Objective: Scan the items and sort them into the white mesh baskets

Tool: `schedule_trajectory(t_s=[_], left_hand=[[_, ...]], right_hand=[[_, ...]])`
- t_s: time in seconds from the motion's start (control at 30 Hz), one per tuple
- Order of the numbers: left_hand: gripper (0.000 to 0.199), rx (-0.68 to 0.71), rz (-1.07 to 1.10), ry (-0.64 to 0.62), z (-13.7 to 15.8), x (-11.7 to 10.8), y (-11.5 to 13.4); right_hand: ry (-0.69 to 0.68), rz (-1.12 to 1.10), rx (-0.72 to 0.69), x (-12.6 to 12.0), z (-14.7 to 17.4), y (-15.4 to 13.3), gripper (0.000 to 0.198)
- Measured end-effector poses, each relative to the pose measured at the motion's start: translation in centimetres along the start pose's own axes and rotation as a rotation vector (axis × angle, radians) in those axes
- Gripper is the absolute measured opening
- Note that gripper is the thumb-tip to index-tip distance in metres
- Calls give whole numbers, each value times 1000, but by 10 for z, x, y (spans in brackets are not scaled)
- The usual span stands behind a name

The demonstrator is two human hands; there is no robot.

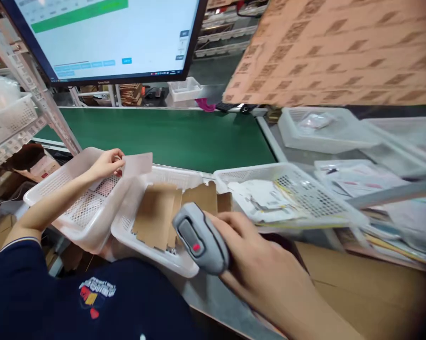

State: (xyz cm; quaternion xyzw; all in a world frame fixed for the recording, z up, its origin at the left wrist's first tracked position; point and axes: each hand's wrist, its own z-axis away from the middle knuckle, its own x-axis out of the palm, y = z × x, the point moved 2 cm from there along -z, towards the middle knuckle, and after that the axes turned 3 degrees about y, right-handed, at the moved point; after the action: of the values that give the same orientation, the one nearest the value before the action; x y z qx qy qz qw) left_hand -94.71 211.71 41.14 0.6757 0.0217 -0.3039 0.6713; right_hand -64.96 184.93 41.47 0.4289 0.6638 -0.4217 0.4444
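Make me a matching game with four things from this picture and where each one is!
Things:
1. scanner
2. paper slip
3. cardboard pieces
4. monitor

Places:
A. up above the green belt
B. in the left hand
C. lying in a white basket
D. in the right hand

Pairs: 1-D, 2-B, 3-C, 4-A

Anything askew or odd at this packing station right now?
One thing: the left white basket sits tilted, its right edge overlapping the middle basket, which holds loose cardboard pieces. The left hand pinches a paper slip above it; the right hand grips a scanner. Nothing spilled or visibly damaged.
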Motion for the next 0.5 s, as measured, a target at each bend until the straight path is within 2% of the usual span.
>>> schedule_trajectory(t_s=[0.07,0.17,0.2,0.27,0.33,0.37,0.43,0.5], left_hand=[[22,123,-60,-46,10,18,6],[14,424,-358,-78,28,35,7],[12,518,-467,-137,34,39,6],[12,680,-630,-345,45,45,5],[17,849,-714,-551,53,47,5],[19,942,-739,-610,56,48,6],[23,1153,-774,-622,61,51,7],[21,1395,-817,-535,65,57,5]], right_hand=[[-76,61,35,5,-21,-8,61],[-149,59,147,11,-37,-5,53],[-153,18,182,12,-37,0,49],[-138,-122,227,15,-33,11,36],[-118,-286,243,14,-28,21,19],[-117,-350,249,13,-27,24,14],[-148,-420,277,9,-27,27,10],[-208,-435,320,5,-31,28,14]])
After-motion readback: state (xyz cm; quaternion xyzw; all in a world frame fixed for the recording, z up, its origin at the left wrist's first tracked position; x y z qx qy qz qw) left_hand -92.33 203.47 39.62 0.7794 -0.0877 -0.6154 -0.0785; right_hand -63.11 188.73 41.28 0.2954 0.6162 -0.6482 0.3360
